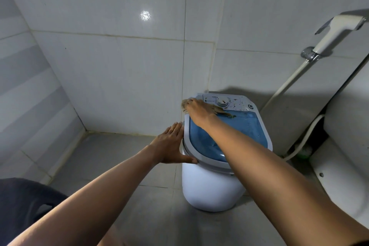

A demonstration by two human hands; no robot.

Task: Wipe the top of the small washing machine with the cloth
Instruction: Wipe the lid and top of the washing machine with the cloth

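A small white washing machine with a blue translucent lid stands on the grey floor by the tiled wall. Its control panel with a round dial is at the far end. My right hand lies flat on a brownish cloth, pressing it onto the far left part of the top, at the panel's edge. The cloth sticks out on both sides of the hand. My left hand rests with fingers spread against the machine's left rim, thumb hooked at the front edge.
A white toilet stands close on the right. A bidet sprayer hangs on the wall above it, its hose running down behind the machine. A dark plastic object sits at the lower left. Tiled walls close in behind and to the left.
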